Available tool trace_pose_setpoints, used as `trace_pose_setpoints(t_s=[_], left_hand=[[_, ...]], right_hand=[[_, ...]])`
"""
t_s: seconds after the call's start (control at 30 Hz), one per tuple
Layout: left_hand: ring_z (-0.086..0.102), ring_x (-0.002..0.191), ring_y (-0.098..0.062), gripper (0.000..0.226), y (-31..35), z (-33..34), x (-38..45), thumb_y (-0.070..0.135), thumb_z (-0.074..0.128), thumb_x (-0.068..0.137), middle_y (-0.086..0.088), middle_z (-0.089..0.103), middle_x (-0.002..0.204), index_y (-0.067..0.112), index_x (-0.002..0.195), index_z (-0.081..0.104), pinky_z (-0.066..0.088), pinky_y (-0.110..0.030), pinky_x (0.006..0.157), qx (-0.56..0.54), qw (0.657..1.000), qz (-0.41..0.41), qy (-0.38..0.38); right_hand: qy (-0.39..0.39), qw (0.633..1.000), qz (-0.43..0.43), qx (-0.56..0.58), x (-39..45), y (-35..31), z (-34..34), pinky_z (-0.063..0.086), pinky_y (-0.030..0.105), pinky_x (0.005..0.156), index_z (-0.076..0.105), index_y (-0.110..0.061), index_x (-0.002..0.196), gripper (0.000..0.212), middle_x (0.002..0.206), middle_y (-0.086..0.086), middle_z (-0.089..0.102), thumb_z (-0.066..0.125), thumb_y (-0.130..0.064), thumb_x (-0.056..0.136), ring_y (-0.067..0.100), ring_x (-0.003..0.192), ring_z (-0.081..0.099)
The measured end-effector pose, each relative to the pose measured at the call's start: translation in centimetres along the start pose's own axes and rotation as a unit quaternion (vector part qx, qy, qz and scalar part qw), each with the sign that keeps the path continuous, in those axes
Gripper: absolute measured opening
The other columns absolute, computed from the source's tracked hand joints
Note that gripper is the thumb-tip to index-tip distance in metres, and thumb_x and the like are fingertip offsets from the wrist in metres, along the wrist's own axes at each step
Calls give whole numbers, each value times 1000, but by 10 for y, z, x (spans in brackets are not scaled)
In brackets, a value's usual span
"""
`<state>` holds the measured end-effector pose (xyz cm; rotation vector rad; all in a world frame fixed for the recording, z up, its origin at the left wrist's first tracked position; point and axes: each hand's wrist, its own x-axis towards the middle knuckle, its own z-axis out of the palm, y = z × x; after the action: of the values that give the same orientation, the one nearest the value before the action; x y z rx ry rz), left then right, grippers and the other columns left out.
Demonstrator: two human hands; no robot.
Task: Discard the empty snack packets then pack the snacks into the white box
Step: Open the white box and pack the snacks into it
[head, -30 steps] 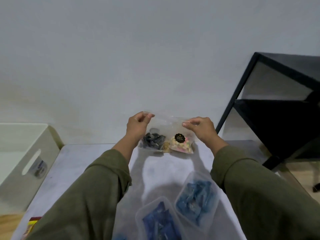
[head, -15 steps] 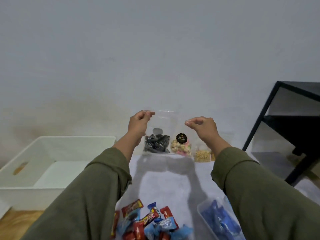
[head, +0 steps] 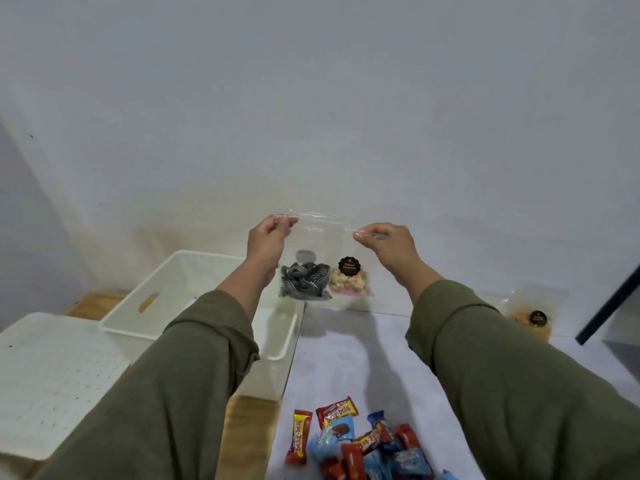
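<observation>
My left hand (head: pixel 268 242) pinches the top edge of a clear bag of dark striped biscuits (head: pixel 304 280). My right hand (head: pixel 388 245) pinches the top of a second clear bag of pink and cream biscuits (head: pixel 349 280) with a round black label. Both bags hang side by side in the air, over the right end of the white box (head: pixel 162 296). The box stands open at the left and looks empty where it shows.
A pile of red and blue wrapped candy bars (head: pixel 356 441) lies on the white table at the bottom centre. Another labelled snack bag (head: pixel 531 318) leans at the back right beside a black shelf frame (head: pixel 609 306). A white perforated lid (head: pixel 52 375) lies at the left.
The view has swung left and down: the white box and candy pile have come into view, the black shelf has slid off right. My hands carried the bags leftward over the box's right end.
</observation>
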<state>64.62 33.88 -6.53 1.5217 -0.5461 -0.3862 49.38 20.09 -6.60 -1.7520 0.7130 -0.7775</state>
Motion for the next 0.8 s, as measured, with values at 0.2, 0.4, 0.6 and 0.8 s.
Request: trace_pose_setpoints(t_s=[0.2, 0.4, 0.6, 0.8], left_hand=[[55, 101, -13, 24, -21, -63, 45, 22, 47, 98, -5, 64, 113, 8, 107, 64, 34, -55, 103, -3, 1000, -29, 8], [56, 101, -13, 23, -51, -125, 98, 23, 47, 98, 1, 62, 103, 9, 105, 64, 33, -54, 103, -4, 998, -49, -28], [56, 106, -13, 18, -106, -167, 137, 26, 47, 98, 4, 63, 104, 18, 94, 62, 34, -52, 102, 9, 994, -99, -49], [55, 108, -11, 20, -174, -176, 157, 27, 46, 98, 8, 63, 107, 21, 95, 64, 36, -48, 101, 11, 985, -157, -66]], right_hand=[[-16, 999, 14, 24, 25, -3, 77, 44, 21, 71, 68, -21, 72, 9, 79, -4, 66, 74, -20, 79, 12, 78, 62], [-5, 997, 48, 52, 42, 7, 161, 46, 24, 66, 66, -18, 79, 6, 84, 1, 65, 70, -19, 83, 18, 74, 68], [-7, 995, 86, 43, 54, 35, 229, 45, 8, 53, 66, -10, 84, 4, 80, 0, 63, 68, -13, 84, 16, 70, 65], [-12, 991, 132, 23, 69, 88, 263, 42, 4, 50, 65, -8, 81, 4, 79, 4, 62, 68, -9, 84, 17, 70, 62]])
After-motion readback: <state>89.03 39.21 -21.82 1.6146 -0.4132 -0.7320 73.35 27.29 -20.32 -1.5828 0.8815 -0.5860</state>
